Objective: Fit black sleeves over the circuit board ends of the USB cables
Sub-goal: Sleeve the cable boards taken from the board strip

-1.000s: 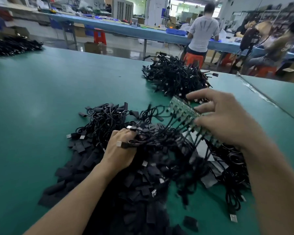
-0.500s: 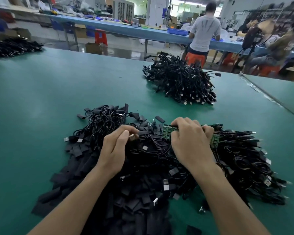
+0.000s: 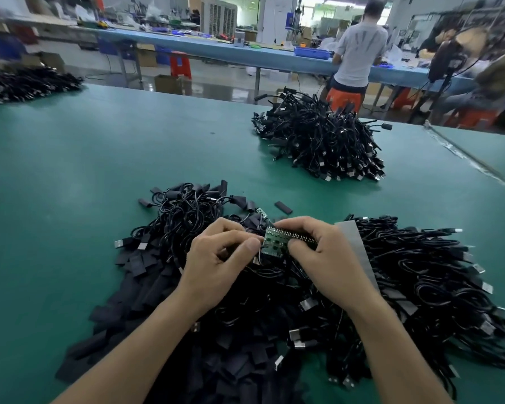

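Note:
A green strip of small circuit boards [image 3: 276, 242] with black USB cables hanging from it is held above the cable heap. My right hand [image 3: 324, 258] grips the strip from the right, fingers curled over its top edge. My left hand [image 3: 219, 258] pinches the strip's left end between thumb and fingers. Below and to the left lies a spread of flat black sleeves [image 3: 146, 290]. Tangled black USB cables [image 3: 420, 287] with silver plugs fill the area under and right of my hands.
A second heap of black cables [image 3: 321, 141] sits farther back on the green table [image 3: 70, 176]. Another cable pile [image 3: 24, 83] lies at the far left. A grey flat strip [image 3: 353, 246] rests by my right wrist. People work at a blue bench behind.
My right hand brought the circuit board strip down from the far heap toward me. My left hand rose off the cables and took hold of the strip's left end.

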Motion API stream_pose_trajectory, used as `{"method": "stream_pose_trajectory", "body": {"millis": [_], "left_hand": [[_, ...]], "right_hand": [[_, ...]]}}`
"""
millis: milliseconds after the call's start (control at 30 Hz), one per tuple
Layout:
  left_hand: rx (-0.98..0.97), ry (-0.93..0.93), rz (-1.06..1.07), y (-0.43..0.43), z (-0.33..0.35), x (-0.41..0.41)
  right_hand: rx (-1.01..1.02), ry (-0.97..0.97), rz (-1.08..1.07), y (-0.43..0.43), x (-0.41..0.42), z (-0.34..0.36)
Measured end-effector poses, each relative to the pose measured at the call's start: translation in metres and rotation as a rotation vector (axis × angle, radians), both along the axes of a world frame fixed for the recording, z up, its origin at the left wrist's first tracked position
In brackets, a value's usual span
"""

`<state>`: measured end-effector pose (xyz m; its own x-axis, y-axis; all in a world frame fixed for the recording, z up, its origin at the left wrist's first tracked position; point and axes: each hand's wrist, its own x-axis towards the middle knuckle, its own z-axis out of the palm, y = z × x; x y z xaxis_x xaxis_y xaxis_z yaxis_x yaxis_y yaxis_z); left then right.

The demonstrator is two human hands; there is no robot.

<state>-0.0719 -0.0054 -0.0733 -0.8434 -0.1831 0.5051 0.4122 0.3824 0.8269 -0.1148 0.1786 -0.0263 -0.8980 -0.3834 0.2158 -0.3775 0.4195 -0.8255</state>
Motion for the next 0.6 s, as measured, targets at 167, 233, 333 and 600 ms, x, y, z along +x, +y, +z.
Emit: {"method": "stream_pose_trajectory", "body": {"millis": [167,233,333,600], "left_hand": [[0.067,-0.108,-0.062,0.013,0.004,-0.004],[0.104,-0.178,-0.092,0.014,0.001,-0.005],[0.143,-0.187,-0.158,0.015,-0.002,-0.005],[0.238,-0.154,-0.24,0.013,0.002,-0.006]], "right_hand": [[-0.027,0.004,-0.003,-0.003,0.0,-0.005],[-0.025,0.005,0.006,-0.005,-0.002,-0.005],[-0.038,-0.03,0.009,-0.006,-0.004,-0.004],[-0.08,-0.188,0.013,-0.005,-0.006,0.004]]}}
